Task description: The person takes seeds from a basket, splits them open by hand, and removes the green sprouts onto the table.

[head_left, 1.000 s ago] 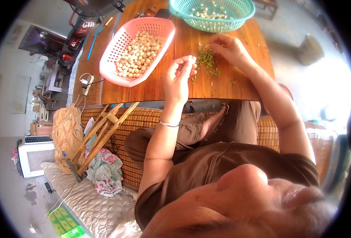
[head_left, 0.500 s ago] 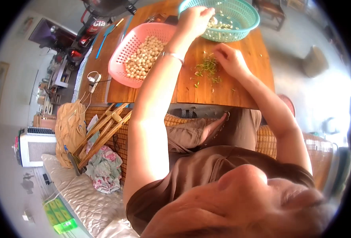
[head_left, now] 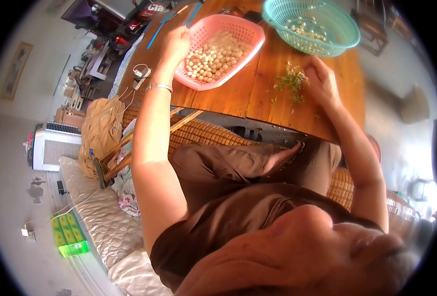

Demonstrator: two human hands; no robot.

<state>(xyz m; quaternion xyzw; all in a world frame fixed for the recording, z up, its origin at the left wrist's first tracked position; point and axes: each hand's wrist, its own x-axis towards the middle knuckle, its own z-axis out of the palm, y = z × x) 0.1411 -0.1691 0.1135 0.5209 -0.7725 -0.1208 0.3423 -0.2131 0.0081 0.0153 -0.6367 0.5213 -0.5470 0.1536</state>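
Observation:
My left hand [head_left: 176, 45] is at the left rim of the pink basket [head_left: 257, 35], its fingers closed on the edge. Pale round beans or nuts [head_left: 216, 56] fill much of this basket. My right hand [head_left: 322, 83] rests on the wooden table [head_left: 263, 106] with its fingers curled together; whatever they hold, if anything, is too small to name. Just left of it lies a small pile of green scraps [head_left: 291, 81]. Beyond the pile stands a teal basket [head_left: 344, 42], with several pale pieces [head_left: 307, 29] in its bottom.
A power strip [head_left: 140, 76] with cables lies at the table's left side, near a blue stick-like tool [head_left: 158, 30]. Wooden crutches [head_left: 184, 120] lean below the table's front edge. A tan bag [head_left: 100, 130] sits at the left, and a stool [head_left: 414, 104] at the right.
My left hand has left the teal basket and come to the pink basket's left rim. That basket sits nearer the green scraps. My right hand stays beside the scraps. The view has shifted.

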